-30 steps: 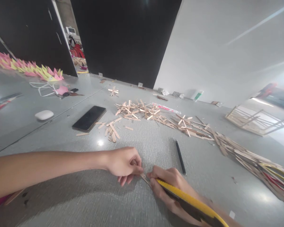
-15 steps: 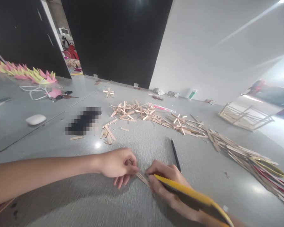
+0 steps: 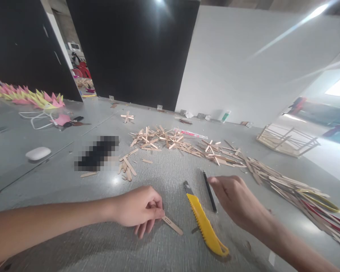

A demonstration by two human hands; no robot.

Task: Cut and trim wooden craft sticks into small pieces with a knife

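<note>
Between thumb and fingers my left hand (image 3: 143,211) pinches one end of a wooden popsicle stick (image 3: 174,226), which has a small narrow rectangle marked or cut in it. A yellow utility knife (image 3: 203,223) with a toothed-edge handle lies on the table to the right of the stick, its blade end away from me. Just right of a black pen (image 3: 210,192) is my right hand (image 3: 235,200), held low over the table. It grips nothing that I can see; its fingers are partly hidden under the hand, and whether it touches the pen is unclear.
Beyond my hands lies a heap of popsicle sticks (image 3: 164,138), with long wooden strips (image 3: 283,181) and a yellow ring (image 3: 319,200) at right. A white case (image 3: 38,153), a pixelated dark object (image 3: 96,153) and scissors (image 3: 76,122) lie left. A stick frame (image 3: 287,141) stands far right.
My right hand has let go of the yellow utility knife, which now lies on the table, and has moved right and away from me, beside the pen. My left hand keeps the stick.
</note>
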